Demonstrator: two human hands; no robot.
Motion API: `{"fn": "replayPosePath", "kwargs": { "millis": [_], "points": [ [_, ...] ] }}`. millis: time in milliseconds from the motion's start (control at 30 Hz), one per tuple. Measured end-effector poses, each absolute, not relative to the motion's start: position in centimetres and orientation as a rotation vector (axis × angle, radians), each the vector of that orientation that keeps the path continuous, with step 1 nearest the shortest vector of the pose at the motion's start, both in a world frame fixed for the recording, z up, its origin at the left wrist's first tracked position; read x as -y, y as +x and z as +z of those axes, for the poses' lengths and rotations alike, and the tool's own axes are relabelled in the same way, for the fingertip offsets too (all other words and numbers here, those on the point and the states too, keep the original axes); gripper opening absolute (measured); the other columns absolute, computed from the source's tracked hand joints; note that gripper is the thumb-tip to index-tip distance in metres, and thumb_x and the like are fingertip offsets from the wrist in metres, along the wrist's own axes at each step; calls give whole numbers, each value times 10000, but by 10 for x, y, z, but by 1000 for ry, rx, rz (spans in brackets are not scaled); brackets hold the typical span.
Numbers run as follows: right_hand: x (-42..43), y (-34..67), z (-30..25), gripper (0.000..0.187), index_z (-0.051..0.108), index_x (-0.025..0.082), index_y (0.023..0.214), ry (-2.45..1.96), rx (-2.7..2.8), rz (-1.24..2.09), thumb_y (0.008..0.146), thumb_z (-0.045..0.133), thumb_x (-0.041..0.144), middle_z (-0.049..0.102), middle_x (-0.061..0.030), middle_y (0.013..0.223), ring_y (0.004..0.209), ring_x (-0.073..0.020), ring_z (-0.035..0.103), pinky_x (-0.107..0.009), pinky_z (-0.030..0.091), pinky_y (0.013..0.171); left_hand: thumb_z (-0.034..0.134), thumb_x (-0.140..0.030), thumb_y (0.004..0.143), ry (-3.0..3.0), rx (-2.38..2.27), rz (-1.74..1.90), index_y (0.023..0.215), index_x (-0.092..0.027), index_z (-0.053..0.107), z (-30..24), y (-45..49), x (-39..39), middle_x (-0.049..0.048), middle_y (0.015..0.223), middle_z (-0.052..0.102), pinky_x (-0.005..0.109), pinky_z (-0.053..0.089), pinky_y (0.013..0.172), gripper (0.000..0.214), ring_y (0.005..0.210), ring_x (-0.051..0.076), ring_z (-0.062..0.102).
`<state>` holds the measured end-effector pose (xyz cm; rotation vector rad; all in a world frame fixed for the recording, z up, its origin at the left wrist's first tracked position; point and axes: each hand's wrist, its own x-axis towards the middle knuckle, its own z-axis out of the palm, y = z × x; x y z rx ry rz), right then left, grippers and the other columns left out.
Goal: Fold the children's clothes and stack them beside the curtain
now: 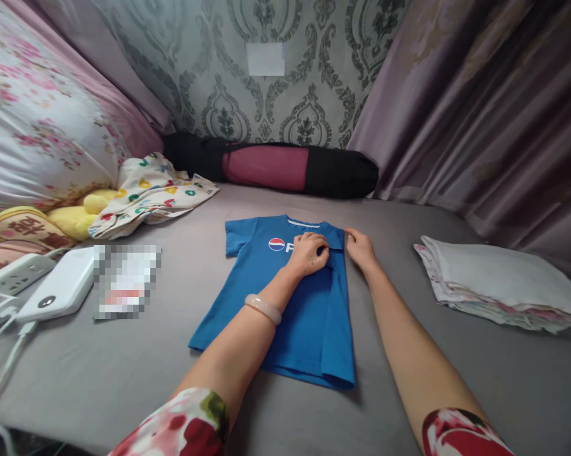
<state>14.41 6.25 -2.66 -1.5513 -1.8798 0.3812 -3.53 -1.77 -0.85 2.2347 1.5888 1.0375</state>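
A blue T-shirt [247, 297] with a round red, white and blue logo lies spread in front of me, collar away from me. Its right side is folded inward, with that sleeve turned over the chest. My left hand [309, 253], below a pale bangle, rests on the chest with its fingers curled and pinching cloth near the folded sleeve. Part of the printed lettering is hidden under it. At the folded edge by the right shoulder, my right hand [360, 248] has thumb and fingers closed on the fabric.
A folded white cloth stack [499, 278] lies at right. To the left are a white power bank [60, 285], a power strip [22, 275], a blurred packet [126, 278] and a patterned garment [152, 193]. A long black and maroon bag [266, 166] lies along the wall.
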Motion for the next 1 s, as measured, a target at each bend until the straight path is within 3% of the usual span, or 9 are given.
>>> {"fn": "replayPosePath", "kwargs": {
  "millis": [167,367,633,767,900,1000],
  "points": [
    [-45,108,-14,504,506,117,1359,-1558,2036,297,948,301,323,493,-145,1432,1350,-239,420,-402,307,1136,445,-111,825,1836,-1935,1117,974,-202,685,-5,-43,13,53,1051,709,366,424,932,297,1040,223,602],
    [-25,81,-22,662,305,47,1482,-1787,2246,242,976,211,465,238,-181,1570,1465,-292,149,-489,123,1178,422,-94,832,1738,-2037,1053,975,-180,697,-18,-49,5,91,1055,700,369,439,949,322,1046,235,609],
    [-22,82,-20,669,314,34,1482,-1810,2303,235,983,209,468,228,-178,1575,1468,-286,131,-471,114,1180,501,-90,790,1713,-1900,973,1055,-113,670,-4,-60,9,111,1112,688,297,455,961,315,1062,205,618],
    [-28,89,-14,645,314,73,1493,-1761,2272,436,989,174,451,225,-137,1584,1472,-259,129,-465,128,1187,565,-180,808,1812,-1734,804,1119,-105,634,13,-70,41,114,1066,686,312,502,879,327,973,221,642],
    [-24,101,-10,638,320,107,1498,-1713,2214,552,994,135,451,228,-108,1586,1472,-211,141,-397,152,1197,596,-123,779,2377,-1032,584,1184,-199,612,32,-78,101,80,1162,632,331,453,964,412,1080,215,578],
    [-9,104,-12,648,311,115,1503,-1710,2252,523,989,151,474,222,-105,1588,1472,-233,140,-436,138,1196,555,-92,820,2617,-726,411,1211,-254,608,43,-81,139,67,1236,585,336,409,1005,427,1131,210,521]
  ]
}}
